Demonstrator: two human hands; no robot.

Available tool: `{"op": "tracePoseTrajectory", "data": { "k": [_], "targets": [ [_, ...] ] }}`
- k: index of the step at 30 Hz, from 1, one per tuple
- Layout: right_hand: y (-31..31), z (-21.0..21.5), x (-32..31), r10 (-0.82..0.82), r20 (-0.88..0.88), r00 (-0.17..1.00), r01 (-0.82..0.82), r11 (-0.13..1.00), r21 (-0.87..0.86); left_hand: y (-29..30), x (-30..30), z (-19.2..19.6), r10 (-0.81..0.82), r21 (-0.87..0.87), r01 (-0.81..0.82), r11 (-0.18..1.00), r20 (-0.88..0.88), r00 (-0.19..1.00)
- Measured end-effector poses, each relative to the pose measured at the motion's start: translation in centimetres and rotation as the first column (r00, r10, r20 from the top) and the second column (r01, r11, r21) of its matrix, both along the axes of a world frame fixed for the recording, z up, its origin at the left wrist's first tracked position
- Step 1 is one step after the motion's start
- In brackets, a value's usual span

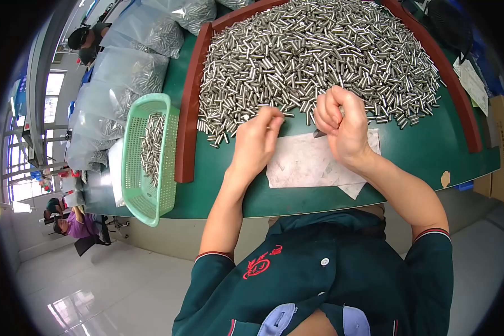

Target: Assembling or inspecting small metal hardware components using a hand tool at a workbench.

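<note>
A broad heap of short, shiny metal pins (313, 53) lies on the green tabletop. At the near edge of the heap, my left hand (256, 137) has its thumb and fingers curled together in a pinch. Whatever is between those fingertips is too small to make out; loose pins lie right beside them. My right hand (344, 123) is closed in a loose fist above the pale, smudged cloth (302, 165). From beneath its fingers pokes the tip of a small dark thing (318, 134), the rest of it hidden in the hand.
Reddish-brown bars (187, 129) border the heap at left, back and right. A light green perforated basket (130, 151) with some pins stands left. Behind it are clear plastic bags (109, 70) filled with pins. Cardboard boxes (503, 140) stand at right. Other people (75, 223) are far left.
</note>
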State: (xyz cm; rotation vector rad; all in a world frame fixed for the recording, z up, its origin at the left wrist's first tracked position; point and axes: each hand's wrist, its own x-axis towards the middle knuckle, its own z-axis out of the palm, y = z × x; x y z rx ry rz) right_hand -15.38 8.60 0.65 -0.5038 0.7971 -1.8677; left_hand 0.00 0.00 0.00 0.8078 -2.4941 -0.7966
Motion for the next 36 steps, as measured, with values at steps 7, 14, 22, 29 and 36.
{"op": "tracePoseTrajectory", "data": {
  "k": [7, 14, 22, 29, 36],
  "targets": [
    [0.0, 0.1, 0.2, 0.000, 0.008, 1.000, -0.001, 1.000, 0.012, -1.3, 1.3, 0.8, 0.516, 0.922, 0.205, 0.329, -0.357, 0.778],
    [-0.1, 0.1, 0.2, -0.003, 0.004, 1.000, 0.003, 1.000, 0.031, -0.3, 0.4, 0.8, 0.315, -0.058, -0.312, 0.948, 0.051, 0.948],
    [-0.1, 0.1, 0.2, -0.005, 0.006, 1.000, 0.004, 0.999, 0.033, -1.6, 1.6, 0.1, 0.089, -0.407, -0.037, 0.913, 0.109, 0.990],
    [-0.1, 0.2, 0.3, -0.006, 0.004, 1.000, 0.006, 0.999, 0.043, -1.0, 1.1, 0.3, 0.043, -0.383, 0.012, 0.924, 0.135, 0.990],
    [-0.1, 0.1, 0.2, -0.003, 0.001, 1.000, 0.003, 0.999, 0.043, -1.0, 0.8, 0.0, 0.041, -0.143, -0.033, 0.989, 0.054, 0.998]
  ]
}}
